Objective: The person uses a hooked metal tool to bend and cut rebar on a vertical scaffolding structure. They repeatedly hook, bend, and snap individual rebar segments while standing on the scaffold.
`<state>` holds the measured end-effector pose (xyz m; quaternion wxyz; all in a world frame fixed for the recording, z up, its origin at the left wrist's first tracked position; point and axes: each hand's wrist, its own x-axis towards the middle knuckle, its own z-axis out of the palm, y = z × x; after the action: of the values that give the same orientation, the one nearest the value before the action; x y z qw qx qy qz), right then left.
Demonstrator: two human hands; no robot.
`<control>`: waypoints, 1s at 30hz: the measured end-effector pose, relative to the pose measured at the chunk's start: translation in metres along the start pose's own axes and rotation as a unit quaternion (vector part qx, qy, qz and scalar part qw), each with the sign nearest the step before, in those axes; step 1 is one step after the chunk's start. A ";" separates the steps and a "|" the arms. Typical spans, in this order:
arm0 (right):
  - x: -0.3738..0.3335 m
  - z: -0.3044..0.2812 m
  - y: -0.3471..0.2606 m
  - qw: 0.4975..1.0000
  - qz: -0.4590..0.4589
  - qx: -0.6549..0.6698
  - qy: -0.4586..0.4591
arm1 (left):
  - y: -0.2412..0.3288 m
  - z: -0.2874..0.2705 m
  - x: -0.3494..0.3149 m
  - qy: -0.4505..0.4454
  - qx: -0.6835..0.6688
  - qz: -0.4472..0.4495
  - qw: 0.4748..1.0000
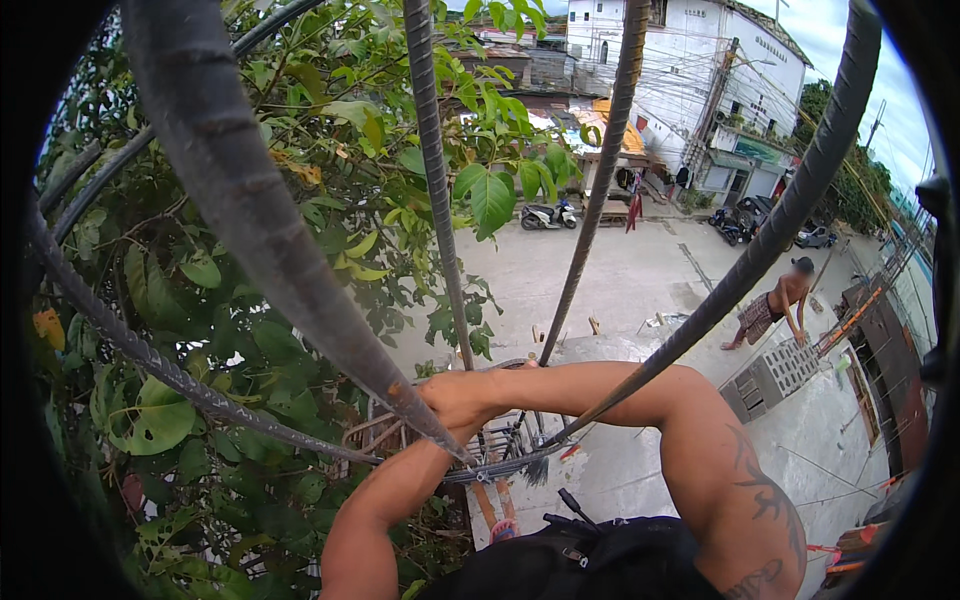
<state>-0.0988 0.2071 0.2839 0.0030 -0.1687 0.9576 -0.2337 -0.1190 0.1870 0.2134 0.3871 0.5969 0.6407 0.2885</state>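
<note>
Tall ribbed steel bars (435, 180) rise around my arms and spread toward the top of the view. My right hand (458, 393) is closed among them, beside the thick near bar (270, 220); its fingers and whatever they grip are hidden. My left forearm (390, 495) crosses beneath the right wrist, and my left hand is mostly hidden there. A fingertip (528, 365) shows just past the right forearm. Below the hands, bent steel rings (490, 470) circle the bars, with a bundle of thin dark wires (515, 435) hanging by them.
Leafy branches (200, 400) crowd the left side. Far below, a person (785, 300) bends over grey hollow blocks (785, 368) on a concrete surface (620, 500). A parked scooter (548, 215), tangled overhead cables and a white building (650, 60) stand beyond. A foot (503, 525) shows below me.
</note>
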 end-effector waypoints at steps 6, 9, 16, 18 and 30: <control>0.000 -0.001 -0.004 0.994 0.073 0.084 0.017 | 0.003 0.002 0.005 0.004 0.038 0.026 0.999; -0.007 -0.004 -0.012 0.996 0.050 0.068 0.035 | 0.006 0.007 0.004 0.007 0.038 0.026 0.999; -0.021 -0.019 -0.048 0.985 -0.037 0.025 0.170 | -0.001 0.008 -0.007 0.013 0.048 0.014 0.999; -0.026 -0.036 -0.053 0.981 -0.019 0.100 0.167 | -0.006 0.007 -0.007 0.012 0.063 0.012 0.998; -0.152 -0.096 -0.026 0.917 0.183 0.343 0.092 | 0.021 0.003 -0.005 -0.039 0.060 0.058 0.996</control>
<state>0.0447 0.2777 0.3704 0.0152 0.0428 0.8285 -0.5581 -0.1047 0.1846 0.2301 0.3578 0.6660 0.6055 0.2485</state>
